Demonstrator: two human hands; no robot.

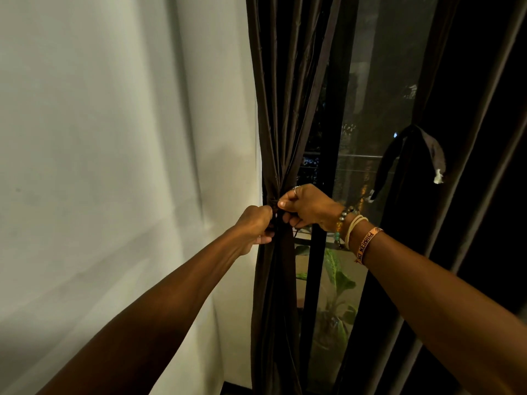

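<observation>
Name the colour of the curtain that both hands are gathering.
Dark brown curtain, seen in the head view, the only one.

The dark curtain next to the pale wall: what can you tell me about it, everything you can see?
The curtain is dark brown, of smooth cloth with a slight sheen, hanging in long vertical folds beside the wall. About halfway down it is bunched into a narrow waist, then spreads again below. The left hand and the right hand both grip it at that waist, fingers curled; whether a tie circles it there is hard to tell.
</observation>
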